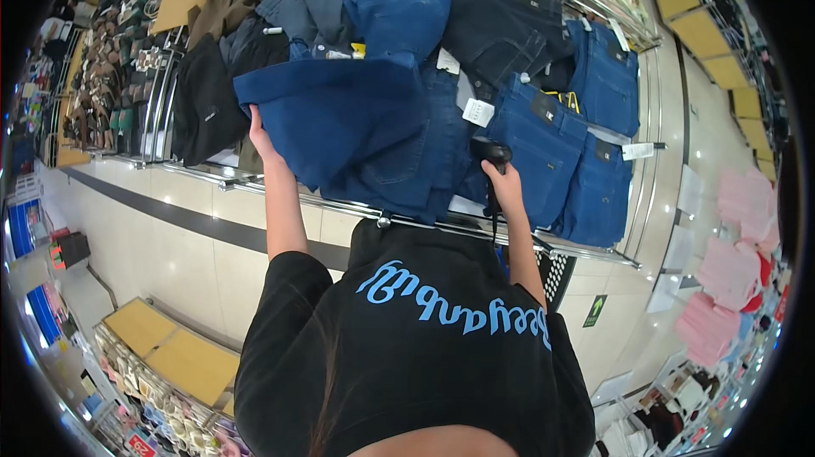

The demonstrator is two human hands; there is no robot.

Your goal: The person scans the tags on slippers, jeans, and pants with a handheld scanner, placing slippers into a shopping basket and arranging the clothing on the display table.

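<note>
Nearest me, at three o'clock, my right hand [503, 178] is closed on the scanner [491, 151] – stiff and probably light, best held by its handle; its long axis runs twelve to six, head toward twelve. At ten, my left hand [257, 127] props up the jeans [340, 113], fingers partly hidden, so I can't tell how tight. The jeans lie at eleven, lengthwise nine to three, loose edge toward nine – soft, floppy, hardly fragile, so I'd grasp that edge.
</note>
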